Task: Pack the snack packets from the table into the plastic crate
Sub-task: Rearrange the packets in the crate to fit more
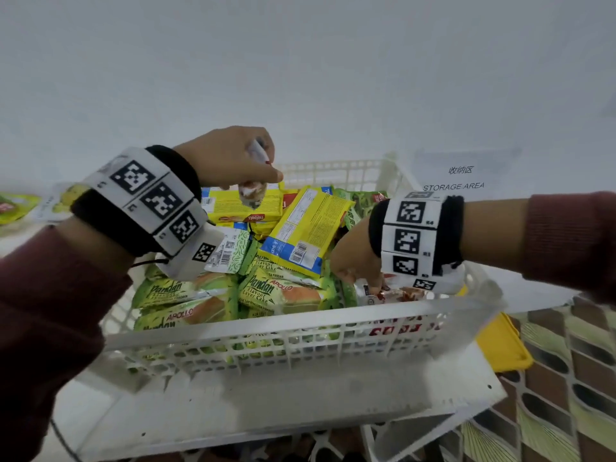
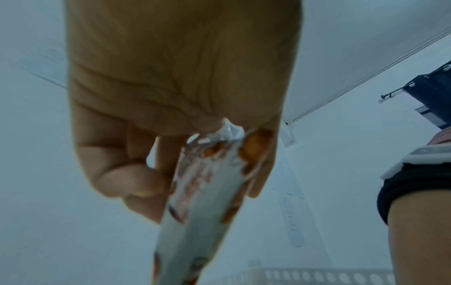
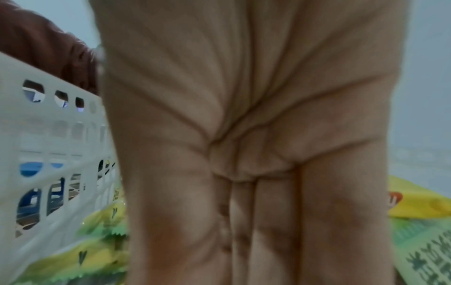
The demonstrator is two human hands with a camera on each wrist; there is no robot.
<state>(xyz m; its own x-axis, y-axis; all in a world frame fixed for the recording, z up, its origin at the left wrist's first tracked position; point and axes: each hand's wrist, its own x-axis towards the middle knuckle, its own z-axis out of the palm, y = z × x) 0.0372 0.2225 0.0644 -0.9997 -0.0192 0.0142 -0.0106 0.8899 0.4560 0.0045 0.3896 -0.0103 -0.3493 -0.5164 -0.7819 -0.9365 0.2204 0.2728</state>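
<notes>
A white plastic crate [image 1: 266, 325] holds green Pandan cake packets [image 1: 280, 291] and yellow packets [image 1: 310, 225]. My left hand [image 1: 246, 161] hovers above the crate's back half and pinches a small silver-and-red snack packet [image 1: 251, 191] by its top end, so it hangs down. The left wrist view shows this packet [image 2: 207, 192] between thumb and fingers [image 2: 117, 173]. My right hand [image 1: 353, 261] reaches down into the crate's front right corner. Its fingertips touch another silver-and-red packet [image 1: 396, 293] lying there. In the right wrist view its fingers [image 3: 341, 212] point straight down, tips out of frame, next to the crate wall [image 3: 48, 144].
Two more packets [image 1: 13, 208] [image 1: 63, 198] lie on the white table [image 1: 266, 395] to the left of the crate. A paper sign reading STORAGE AREA [image 1: 460, 178] lies behind the crate on the right. A yellow object [image 1: 503, 341] and patterned floor [image 1: 566, 395] show past the table's right edge.
</notes>
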